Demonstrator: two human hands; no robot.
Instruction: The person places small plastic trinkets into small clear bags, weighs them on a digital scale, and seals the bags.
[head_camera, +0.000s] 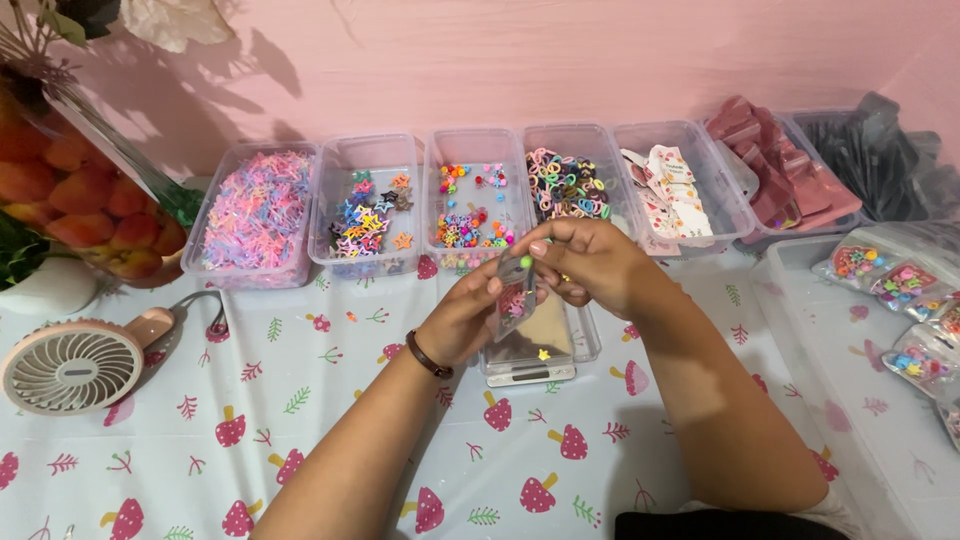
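Just above the small silver weighing scale (528, 366), both hands, left (468, 318) and right (585, 262), pinch a small clear plastic pouch (515, 297) whose tilt could spill tiny coloured clips onto the mushroom-print bench (300, 420).

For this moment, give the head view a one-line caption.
Both hands, left and right, hold a small clear pouch above a scale, before bins of hair accessories.

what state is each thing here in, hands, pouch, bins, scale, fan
left hand: grip shut on small clear pouch
right hand: fingertips pinched at the pouch's top
clear bins: lidless, holding small coloured pieces
small scale: tray on it, one star piece inside
pink fan: lying flat
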